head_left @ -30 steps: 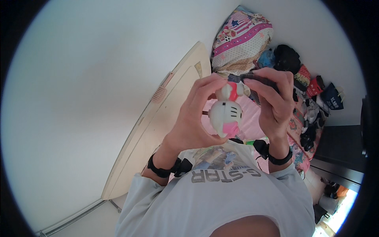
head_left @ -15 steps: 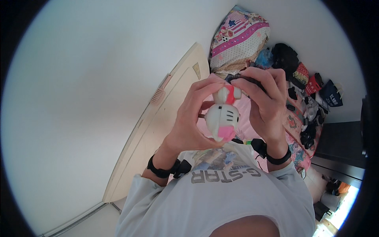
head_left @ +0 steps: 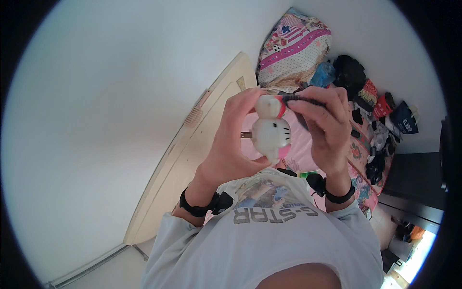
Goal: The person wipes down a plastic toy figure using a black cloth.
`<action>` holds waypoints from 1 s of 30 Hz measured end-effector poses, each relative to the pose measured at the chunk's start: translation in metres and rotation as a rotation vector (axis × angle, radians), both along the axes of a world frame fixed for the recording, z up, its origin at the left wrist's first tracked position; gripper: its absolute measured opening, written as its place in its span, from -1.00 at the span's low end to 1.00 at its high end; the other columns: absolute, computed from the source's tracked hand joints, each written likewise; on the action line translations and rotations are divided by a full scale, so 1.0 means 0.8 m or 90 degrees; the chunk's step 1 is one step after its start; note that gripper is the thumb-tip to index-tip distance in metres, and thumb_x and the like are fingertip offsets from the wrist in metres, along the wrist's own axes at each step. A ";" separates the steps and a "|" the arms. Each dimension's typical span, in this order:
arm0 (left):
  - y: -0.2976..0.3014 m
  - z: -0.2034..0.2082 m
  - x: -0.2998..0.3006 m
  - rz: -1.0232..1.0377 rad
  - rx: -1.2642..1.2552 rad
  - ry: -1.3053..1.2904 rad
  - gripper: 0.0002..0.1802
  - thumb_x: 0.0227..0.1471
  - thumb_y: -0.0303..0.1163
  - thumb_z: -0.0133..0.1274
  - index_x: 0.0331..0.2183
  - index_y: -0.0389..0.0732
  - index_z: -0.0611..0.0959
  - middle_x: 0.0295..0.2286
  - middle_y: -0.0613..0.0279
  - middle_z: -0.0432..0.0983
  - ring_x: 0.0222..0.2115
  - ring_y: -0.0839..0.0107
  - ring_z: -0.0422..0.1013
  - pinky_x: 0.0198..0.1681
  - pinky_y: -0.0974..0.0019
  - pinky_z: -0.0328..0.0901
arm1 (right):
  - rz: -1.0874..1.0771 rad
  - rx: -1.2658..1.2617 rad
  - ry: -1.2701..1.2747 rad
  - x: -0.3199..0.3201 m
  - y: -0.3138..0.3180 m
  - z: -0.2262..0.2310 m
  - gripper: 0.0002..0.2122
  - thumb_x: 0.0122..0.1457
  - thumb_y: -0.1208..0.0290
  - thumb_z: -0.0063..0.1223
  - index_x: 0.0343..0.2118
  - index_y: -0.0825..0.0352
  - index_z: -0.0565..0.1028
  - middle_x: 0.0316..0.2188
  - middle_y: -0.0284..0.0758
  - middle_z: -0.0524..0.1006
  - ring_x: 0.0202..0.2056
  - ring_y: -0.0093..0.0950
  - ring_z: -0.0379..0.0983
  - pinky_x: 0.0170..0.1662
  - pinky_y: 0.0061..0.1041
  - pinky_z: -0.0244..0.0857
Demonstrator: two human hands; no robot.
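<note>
My left hand is closed around a white, cat-shaped plug-in night light, gripping it at its two ends. The light lies with its head toward me, a pink bow at the near side and a red-and-white body at the far side. Metal plug prongs stick out of its back toward my left palm. In my right hand, pinched between thumb and fingers, is a slender dark stick-like tool. Its tip meets or nearly meets the red part of the body; its exact kind is unclear.
A cream headboard with a pink comb on its edge stands along the left wall. Beyond my hands are a patterned bundle, a blue bag and a black bag. A dark cabinet is at the right.
The night light has turned in my left hand, so its face points more to the right and the prongs show more. My right hand has brought the dark tool's tip to the red part.
</note>
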State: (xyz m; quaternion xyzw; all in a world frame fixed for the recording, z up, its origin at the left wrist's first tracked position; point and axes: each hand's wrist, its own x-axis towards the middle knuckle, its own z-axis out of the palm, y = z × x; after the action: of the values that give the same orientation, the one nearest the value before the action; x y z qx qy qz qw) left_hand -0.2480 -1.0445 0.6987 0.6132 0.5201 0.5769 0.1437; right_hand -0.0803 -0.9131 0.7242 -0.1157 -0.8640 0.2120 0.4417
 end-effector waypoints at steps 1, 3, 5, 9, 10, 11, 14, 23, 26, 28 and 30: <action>0.000 0.001 -0.003 0.020 -0.018 0.088 0.11 -0.49 -0.51 0.48 0.17 -0.31 0.31 0.11 0.02 0.22 0.13 0.16 0.28 0.15 0.09 0.26 | 0.001 0.000 0.000 0.002 0.001 -0.003 -0.73 -0.02 0.62 0.15 -0.20 0.30 0.64 -0.23 -0.35 0.52 -0.20 -0.37 0.36 -0.13 -0.48 0.28; 0.000 -0.004 0.002 0.042 0.050 0.136 0.00 -0.41 -0.48 0.45 0.13 -0.22 0.35 0.11 -0.01 0.24 0.11 0.04 0.28 0.10 0.04 0.29 | 0.084 -0.191 0.037 0.005 0.003 -0.009 -0.76 0.07 0.68 0.07 -0.21 0.34 0.63 -0.24 -0.32 0.51 -0.19 -0.38 0.36 -0.11 -0.48 0.28; 0.002 -0.015 0.003 0.064 0.119 0.185 -0.11 -0.33 -0.44 0.42 0.10 -0.14 0.38 0.11 -0.05 0.25 0.09 -0.07 0.27 0.06 -0.01 0.32 | 0.079 -0.212 0.040 0.006 0.000 -0.005 -0.74 0.04 0.71 0.04 -0.22 0.34 0.63 -0.23 -0.31 0.52 -0.18 -0.39 0.36 -0.12 -0.48 0.27; -0.002 -0.040 -0.004 0.044 0.241 0.315 -0.33 -0.20 -0.53 0.32 0.00 -0.06 0.43 0.08 0.03 0.30 0.06 -0.07 0.33 -0.05 0.07 0.44 | 0.087 0.059 -0.023 0.007 -0.001 0.019 -0.73 -0.14 0.66 0.11 -0.31 0.32 0.66 -0.24 -0.33 0.55 -0.24 -0.35 0.34 -0.18 -0.46 0.26; -0.003 -0.041 -0.006 0.041 0.254 0.334 -0.38 -0.17 -0.55 0.29 -0.04 -0.04 0.44 0.07 0.06 0.31 0.04 -0.08 0.35 -0.10 0.11 0.49 | 0.102 0.050 -0.056 0.005 0.004 0.018 -0.72 -0.17 0.66 0.11 -0.33 0.31 0.66 -0.25 -0.34 0.55 -0.26 -0.34 0.33 -0.19 -0.45 0.26; -0.006 -0.041 -0.009 0.036 0.255 0.333 -0.38 -0.17 -0.55 0.29 -0.04 -0.04 0.44 0.07 0.06 0.31 0.04 -0.08 0.35 -0.10 0.11 0.49 | 0.117 0.042 -0.090 0.002 0.008 0.018 -0.72 -0.20 0.66 0.12 -0.35 0.30 0.66 -0.27 -0.35 0.55 -0.28 -0.32 0.33 -0.20 -0.44 0.26; -0.014 -0.046 -0.018 -0.012 0.204 0.427 -0.41 -0.18 -0.55 0.30 -0.08 -0.03 0.45 0.05 0.07 0.34 0.03 -0.07 0.38 -0.18 0.16 0.55 | 0.145 0.020 -0.122 -0.006 0.016 0.012 -0.72 -0.18 0.69 0.14 -0.34 0.29 0.65 -0.28 -0.35 0.55 -0.28 -0.31 0.34 -0.21 -0.42 0.27; 0.000 -0.048 -0.005 0.154 0.162 0.359 -0.18 -0.24 -0.51 0.37 0.11 -0.06 0.41 0.09 0.04 0.30 0.04 -0.06 0.39 -0.12 0.15 0.53 | 0.205 -0.526 0.065 -0.015 0.006 -0.025 -0.71 0.15 0.67 -0.04 -0.07 0.42 0.56 -0.11 -0.37 0.47 -0.02 -0.54 0.39 0.10 -0.62 0.18; -0.005 -0.056 0.005 0.164 0.090 0.253 0.00 -0.23 -0.41 0.42 0.24 -0.11 0.29 0.17 -0.05 0.19 0.07 -0.07 0.36 -0.04 0.09 0.48 | 0.193 -0.579 0.108 -0.019 0.004 -0.034 -0.70 0.17 0.63 -0.03 -0.03 0.41 0.55 -0.09 -0.35 0.49 -0.03 -0.53 0.41 0.10 -0.61 0.18; -0.011 -0.047 0.012 0.088 -0.118 -0.029 0.09 -0.28 -0.52 0.42 0.28 -0.24 0.23 0.21 -0.04 0.13 0.12 0.06 0.33 0.13 0.08 0.37 | 0.197 -0.653 0.134 -0.021 0.002 -0.036 -0.69 0.17 0.62 -0.04 -0.02 0.40 0.55 -0.09 -0.35 0.50 -0.03 -0.54 0.41 0.10 -0.61 0.18; -0.016 -0.038 0.016 0.011 -0.116 -0.112 0.11 -0.24 -0.46 0.43 0.30 -0.22 0.18 0.23 -0.06 0.05 0.12 0.08 0.32 0.10 0.13 0.39 | 0.199 -0.726 0.159 -0.023 -0.002 -0.042 -0.69 0.18 0.62 -0.04 -0.01 0.40 0.55 -0.09 -0.34 0.50 -0.03 -0.54 0.41 0.11 -0.61 0.18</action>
State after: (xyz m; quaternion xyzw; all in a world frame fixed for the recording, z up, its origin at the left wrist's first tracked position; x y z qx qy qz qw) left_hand -0.2355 -1.0572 0.6683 0.5400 0.5610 0.5803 0.2385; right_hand -0.0984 -0.9144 0.6908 -0.1802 -0.5624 0.7163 0.3716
